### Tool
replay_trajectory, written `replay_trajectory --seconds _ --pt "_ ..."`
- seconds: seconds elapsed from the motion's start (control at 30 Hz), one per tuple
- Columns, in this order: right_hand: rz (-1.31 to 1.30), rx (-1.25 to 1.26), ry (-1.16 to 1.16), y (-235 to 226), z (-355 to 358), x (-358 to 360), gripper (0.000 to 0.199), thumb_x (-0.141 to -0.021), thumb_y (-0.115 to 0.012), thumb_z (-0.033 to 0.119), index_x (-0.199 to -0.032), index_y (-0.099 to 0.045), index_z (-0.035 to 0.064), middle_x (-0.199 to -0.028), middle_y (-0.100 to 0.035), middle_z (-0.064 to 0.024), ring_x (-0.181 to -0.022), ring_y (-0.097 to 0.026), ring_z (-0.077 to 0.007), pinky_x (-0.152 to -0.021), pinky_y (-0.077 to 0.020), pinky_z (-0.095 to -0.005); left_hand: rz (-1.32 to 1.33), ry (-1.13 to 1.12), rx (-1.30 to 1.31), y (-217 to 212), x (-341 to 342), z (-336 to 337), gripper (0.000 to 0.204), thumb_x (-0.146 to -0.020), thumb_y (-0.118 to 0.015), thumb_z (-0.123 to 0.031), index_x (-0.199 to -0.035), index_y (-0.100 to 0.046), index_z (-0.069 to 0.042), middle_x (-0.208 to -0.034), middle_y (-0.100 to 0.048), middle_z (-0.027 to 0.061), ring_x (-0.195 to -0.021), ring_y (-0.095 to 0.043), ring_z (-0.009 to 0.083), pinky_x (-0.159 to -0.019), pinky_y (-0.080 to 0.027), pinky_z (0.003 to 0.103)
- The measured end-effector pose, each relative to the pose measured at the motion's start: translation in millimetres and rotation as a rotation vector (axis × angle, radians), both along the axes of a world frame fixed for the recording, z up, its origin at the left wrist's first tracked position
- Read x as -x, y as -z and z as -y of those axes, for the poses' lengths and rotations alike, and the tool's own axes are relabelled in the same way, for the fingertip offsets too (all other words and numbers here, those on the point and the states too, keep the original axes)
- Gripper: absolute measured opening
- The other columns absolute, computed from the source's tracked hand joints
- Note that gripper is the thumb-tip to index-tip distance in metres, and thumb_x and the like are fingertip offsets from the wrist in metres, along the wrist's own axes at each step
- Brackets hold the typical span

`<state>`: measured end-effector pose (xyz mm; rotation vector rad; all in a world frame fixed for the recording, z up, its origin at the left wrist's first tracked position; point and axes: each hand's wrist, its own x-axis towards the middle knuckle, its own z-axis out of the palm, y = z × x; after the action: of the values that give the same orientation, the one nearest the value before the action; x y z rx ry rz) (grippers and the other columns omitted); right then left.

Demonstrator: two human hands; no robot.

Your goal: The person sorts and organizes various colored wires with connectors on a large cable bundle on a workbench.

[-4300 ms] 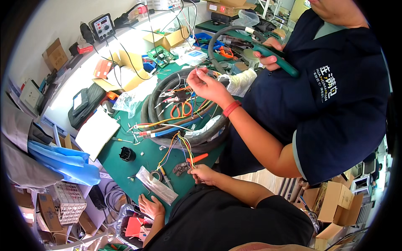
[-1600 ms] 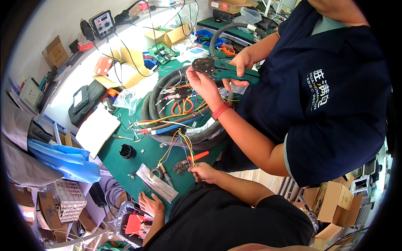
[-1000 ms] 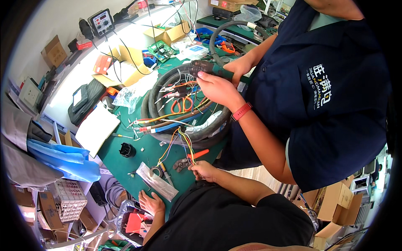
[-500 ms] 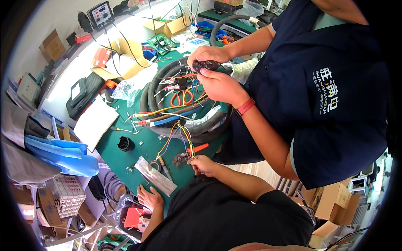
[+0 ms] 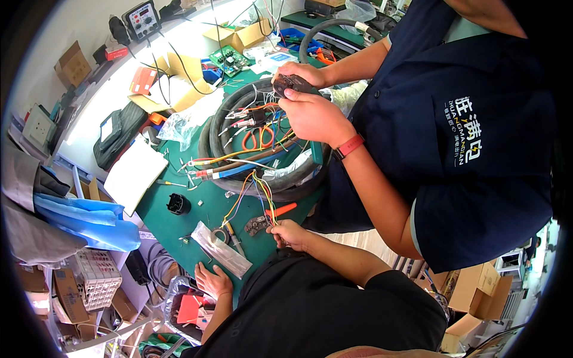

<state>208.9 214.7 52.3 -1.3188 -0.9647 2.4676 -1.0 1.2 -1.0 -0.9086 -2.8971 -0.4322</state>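
Observation:
My left hand (image 5: pixel 213 281) rests at the near edge of the green table (image 5: pixel 158 218), fingers spread and holding nothing. Close by lie a clear plastic packet (image 5: pixel 222 250) and a roll of tape (image 5: pixel 220 236). My right hand (image 5: pixel 290 234) is closed around the ends of thin coloured wires (image 5: pixel 262 194), which run out of a thick coiled black cable (image 5: pixel 210 138). Orange-handled crimping pliers (image 5: pixel 258 225) lie just left of that hand, partly behind the wires. Past my right hand, a co-worker's hands (image 5: pixel 310 107) grip a dark hand tool (image 5: pixel 292 85) above the coil.
A black round connector housing (image 5: pixel 178 204) and an open notebook (image 5: pixel 136 173) are on the table's left. Orange-handled scissors (image 5: pixel 258 141) lie inside the coil. Cardboard boxes (image 5: pixel 179 83) and a green circuit board (image 5: pixel 229 59) stand farther back. The co-worker's body (image 5: pixel 430 137) fills the right side.
The co-worker's hands and dark tool have shifted slightly up and the tool has turned. My two hands stay where they were.

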Motion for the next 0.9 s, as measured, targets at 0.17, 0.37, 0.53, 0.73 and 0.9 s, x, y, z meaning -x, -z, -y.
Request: replay_trajectory --seconds 0.17,0.37,0.53,0.73,0.9 --pt "-0.008 0.007 -0.001 0.1 0.5 -1.1 0.017 -0.088 -0.05 0.01 -0.1 -0.059 0.0014 -0.065 -0.052 0.0004 -0.05 -0.051 -0.011 -0.048 -0.0467 -0.0255 -0.001 0.004 0.001 -5.1 -1.3 0.5 0.057 -0.086 -0.051 -0.034 -0.133 -0.042 -0.003 -0.138 -0.041 0.0135 -0.128 -0.036 0.0319 -0.106 -0.026 0.046" --pt "0.004 -0.004 -0.01 0.0 0.3 -0.9 0.018 -0.088 -0.05 0.011 -0.1 -0.059 0.0012 -0.065 -0.052 0.0005 -0.051 -0.051 -0.0114 -0.049 -0.0462 -0.026 -0.001 -0.003 0.003 -5.7 -1.8 0.3 0.056 -0.086 -0.051 -0.034 -0.132 -0.042 -0.003 -0.138 -0.041 0.0134 -0.128 -0.036 0.0319 -0.106 -0.026 0.046" --pt "0.004 -0.012 -0.018 0.6 -0.1 -1.4 0.018 -0.088 -0.05 0.011 -0.101 -0.059 0.0011 -0.065 -0.052 0.0006 -0.051 -0.051 -0.0114 -0.049 -0.0461 -0.0262 0.001 -0.001 0.004 -2.4 -1.0 0.8 0.056 -0.086 -0.051 -0.034 -0.133 -0.042 -0.003 -0.138 -0.041 0.0134 -0.129 -0.036 0.0315 -0.106 -0.026 0.046" --pt "-0.008 0.014 0.001 6.8 0.1 -2.0 0.018 -0.089 -0.05 0.011 -0.101 -0.059 0.0011 -0.064 -0.052 0.0008 -0.049 -0.051 -0.0111 -0.048 -0.0465 -0.0261 0.003 0.002 -0.002 -4.1 -2.8 -0.1 0.057 -0.086 -0.05 -0.034 -0.133 -0.042 -0.003 -0.139 -0.04 0.0134 -0.129 -0.035 0.0317 -0.106 -0.025 0.046" --pt "-0.005 -0.002 -0.003 3.6 0.6 -2.1 0.018 -0.089 -0.05 0.011 -0.101 -0.059 0.0011 -0.064 -0.052 0.0005 -0.05 -0.051 -0.0109 -0.048 -0.0465 -0.0259 0.011 0.0 0.002 -2.5 -1.0 0.9 0.057 -0.087 -0.05 -0.034 -0.133 -0.041 -0.002 -0.139 -0.04 0.0138 -0.13 -0.035 0.0321 -0.106 -0.025 0.047"
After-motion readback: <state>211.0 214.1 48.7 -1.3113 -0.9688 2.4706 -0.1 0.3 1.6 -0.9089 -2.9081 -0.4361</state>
